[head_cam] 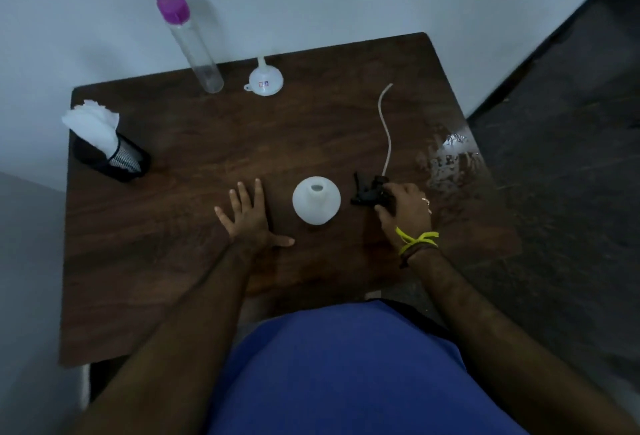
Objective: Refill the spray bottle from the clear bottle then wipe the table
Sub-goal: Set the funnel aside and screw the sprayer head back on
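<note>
The white spray bottle (316,200) stands uncapped in the middle of the brown table (173,261), its neck open. Just right of it, my right hand (405,208) grips the black spray head (369,192), which rests on the table with its white dip tube (386,126) trailing toward the far edge. My left hand (251,218) lies flat with fingers spread on the table, left of the bottle and apart from it. The tall clear bottle (194,43) with a purple cap stands at the back. A small white funnel (264,80) lies beside it.
A black mesh holder (114,159) with white tissues (93,125) stands at the table's left edge. A wet patch (450,157) glistens near the right edge. A wall runs behind the table and dark floor lies to the right.
</note>
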